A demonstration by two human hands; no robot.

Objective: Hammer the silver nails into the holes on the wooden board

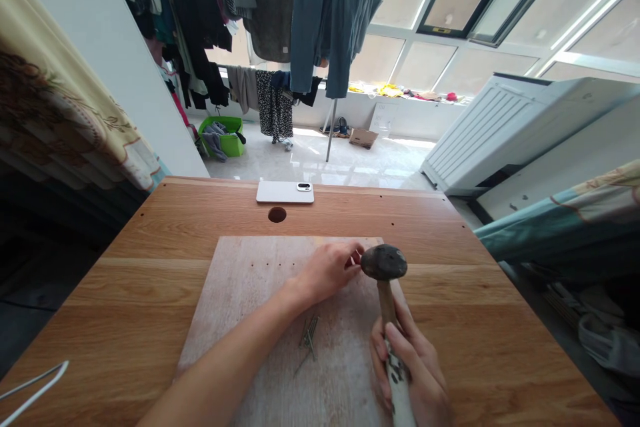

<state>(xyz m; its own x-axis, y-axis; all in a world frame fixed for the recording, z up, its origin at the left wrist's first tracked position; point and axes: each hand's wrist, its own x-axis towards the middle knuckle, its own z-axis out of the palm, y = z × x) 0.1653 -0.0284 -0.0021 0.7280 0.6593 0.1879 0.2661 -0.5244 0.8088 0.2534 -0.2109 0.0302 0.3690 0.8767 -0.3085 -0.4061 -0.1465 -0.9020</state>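
Note:
My right hand is wrapped round the handle of a hammer with a dark, rounded head and a partly white handle. The hammer stands head up over the right side of a pale wooden board. Beside the head, my left hand is closed in a pinch low over the board; whatever its fingertips hold is hidden. A small pile of thin nails lies on the board near my left forearm. Several small dark dots run in a row along the board's far left part; whether they are holes or nail heads I cannot tell.
The board lies on a wooden table with a round hole. A white phone lies at its far edge. A white wire-like object sits at the left. Beyond are hanging clothes and a green basket.

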